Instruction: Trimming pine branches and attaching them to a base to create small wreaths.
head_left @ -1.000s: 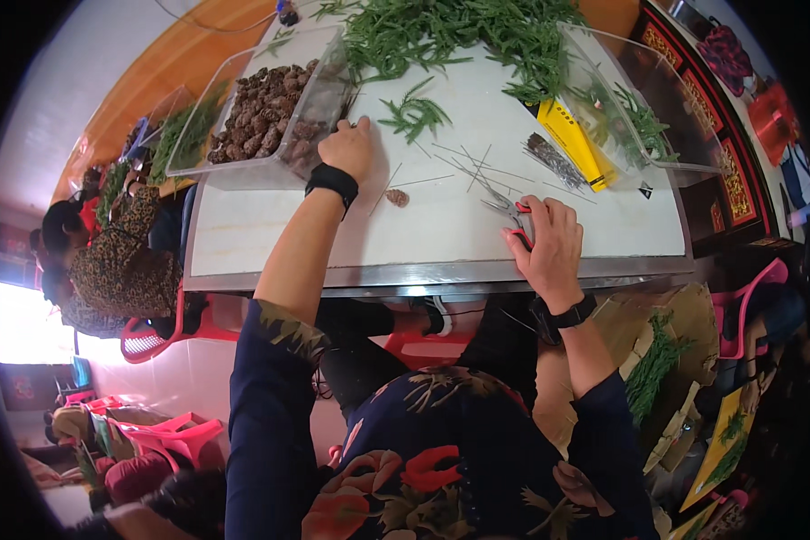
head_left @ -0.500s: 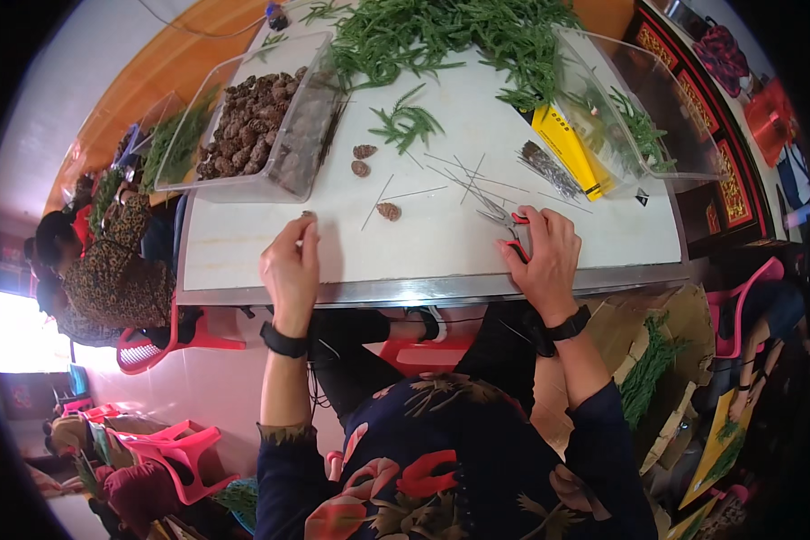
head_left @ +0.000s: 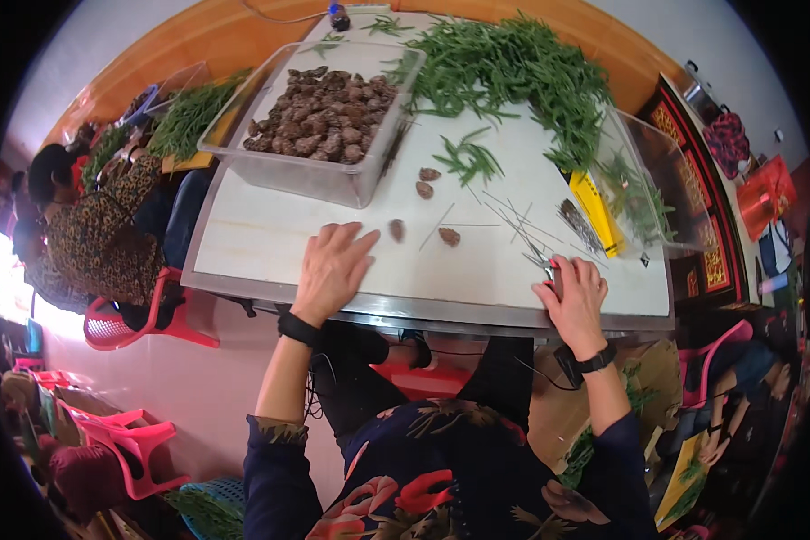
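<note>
Presently has a blurred brown pinecone [head_left: 397, 230] on the white tabletop [head_left: 486, 274], just beside the left hand [head_left: 331, 277], past its fingertips and apparently not touching. Spreads that hand palm down with fingers loose, grasping nothing visible. Curls the right hand [head_left: 574, 297] round red-handled pliers [head_left: 550, 267], tips pointing ahead and leftward. Looks, by judgement, like the setting-out of single cones, with the tool ready on the other side; would then call for a light fingertip pinch, clear of the loose wires [head_left: 472, 225] lying ahead and between both hands. Includes three more loose cones [head_left: 449, 237] to the right of the left hand, one nearer, two close together farther ahead.

Ahead of the left hand, shows a clear plastic tub [head_left: 306, 183], heaped with pinecones [head_left: 324, 112]. Ahead of the right hand, has a wire bundle [head_left: 580, 225] beside a yellow package [head_left: 596, 211]; farther right, a clear bin [head_left: 639, 139] with green sprigs. Cannot tell how many lie inside or behind its wall. Farthest ahead, between both hands, piles up a heap of greenery [head_left: 513, 72].
</note>
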### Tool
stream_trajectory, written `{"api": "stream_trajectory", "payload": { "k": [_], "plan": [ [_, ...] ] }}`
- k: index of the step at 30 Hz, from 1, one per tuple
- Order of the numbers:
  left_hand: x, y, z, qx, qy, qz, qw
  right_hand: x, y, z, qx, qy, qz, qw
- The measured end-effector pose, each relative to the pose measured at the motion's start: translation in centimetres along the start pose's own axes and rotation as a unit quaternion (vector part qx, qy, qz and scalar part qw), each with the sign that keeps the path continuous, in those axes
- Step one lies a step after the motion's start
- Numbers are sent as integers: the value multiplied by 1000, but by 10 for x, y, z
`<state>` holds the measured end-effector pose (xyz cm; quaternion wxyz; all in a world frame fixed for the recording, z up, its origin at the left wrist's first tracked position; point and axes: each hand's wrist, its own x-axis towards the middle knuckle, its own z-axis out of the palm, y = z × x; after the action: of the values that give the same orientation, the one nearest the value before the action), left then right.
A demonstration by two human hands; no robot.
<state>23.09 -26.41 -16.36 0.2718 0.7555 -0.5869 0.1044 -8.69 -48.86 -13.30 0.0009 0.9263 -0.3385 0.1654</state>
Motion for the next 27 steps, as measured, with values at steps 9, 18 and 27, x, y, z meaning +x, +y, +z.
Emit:
{"api": "stream_trajectory", "payload": {
  "k": [9,18,27],
  "plan": [
    [-9,0,4,29,108,-199,974,100,-111,-73,94,31,-270,958],
    [-11,-3,5,50,175,-292,939,196,-227,7,102,25,-406,908],
    [-10,-5,7,17,185,-307,933,174,-210,-9,161,-115,-430,881]
  ]
}}
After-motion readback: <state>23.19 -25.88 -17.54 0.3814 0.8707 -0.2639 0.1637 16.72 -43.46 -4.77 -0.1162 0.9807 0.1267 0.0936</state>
